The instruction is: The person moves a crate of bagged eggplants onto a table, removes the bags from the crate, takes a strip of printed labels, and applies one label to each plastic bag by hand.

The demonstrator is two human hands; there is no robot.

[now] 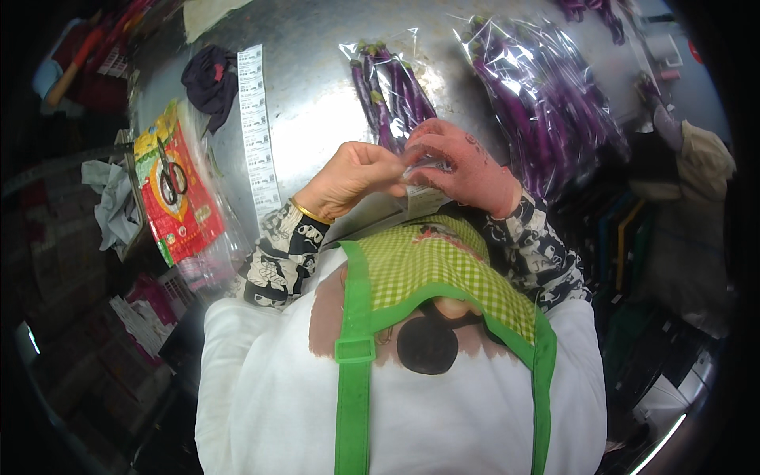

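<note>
A clear plastic bag of long purple eggplants (pixel 392 87) lies on the metal table in front of me, its near end reaching my hands. My left hand (pixel 348 180), bare with a gold bangle, is closed in a pinch at that end of the bag. My right hand (pixel 463 168), in a pinkish-red glove, curls its fingers round the gathered plastic against the left fingertips. Just under the right fingers shows a whitish piece of paper or label (pixel 425 202). The exact grip is partly hidden by the fingers.
A larger clear bag of eggplants (pixel 546 103) lies to the right. On the left are a strip of white labels (pixel 257 131), a dark cloth (pixel 212 83) and black-handled scissors (pixel 172 180) on a red-and-yellow package (pixel 184 222). Another person's arm (pixel 71 71) shows far left.
</note>
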